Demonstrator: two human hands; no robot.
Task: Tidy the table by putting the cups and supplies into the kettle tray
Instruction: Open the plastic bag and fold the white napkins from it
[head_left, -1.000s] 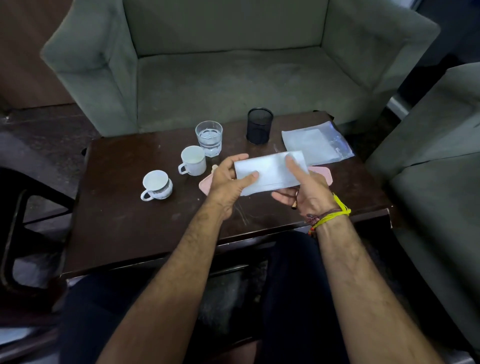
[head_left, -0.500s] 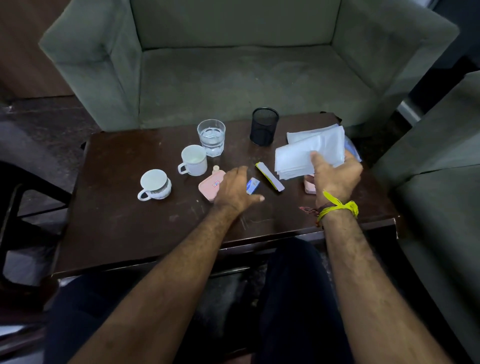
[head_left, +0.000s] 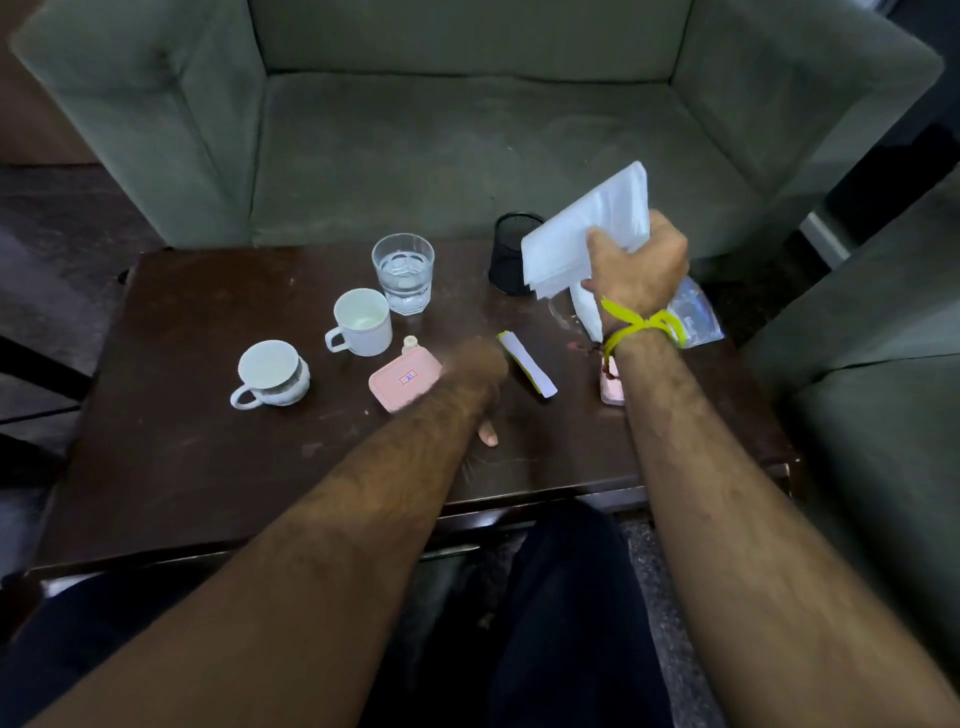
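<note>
My right hand (head_left: 636, 265) grips a stack of white napkins (head_left: 587, 228), raised above the back right of the dark table (head_left: 182, 457). My left hand (head_left: 475, 379) is blurred and curled low over the table, beside a flat pink tray-like piece (head_left: 402, 379) with a small label. Whether it holds anything is hidden. A yellow-and-white sachet (head_left: 527, 364) lies just right of it. Two white cups stand to the left, one (head_left: 363, 322) near the middle and one (head_left: 270, 374) further left. A glass of water (head_left: 403, 270) is behind them.
A black mesh holder (head_left: 511, 249) stands at the table's back, partly behind the napkins. A clear plastic bag (head_left: 696, 317) lies under my right wrist, and another pink piece (head_left: 612, 387) shows beside my forearm. A grey sofa (head_left: 467, 145) is beyond the table and an armchair (head_left: 883, 415) at right.
My right hand took the napkins alone and lifted them up and to the right. My left hand let go and dropped to the table, now covering the spot where a small blue sachet lay.
</note>
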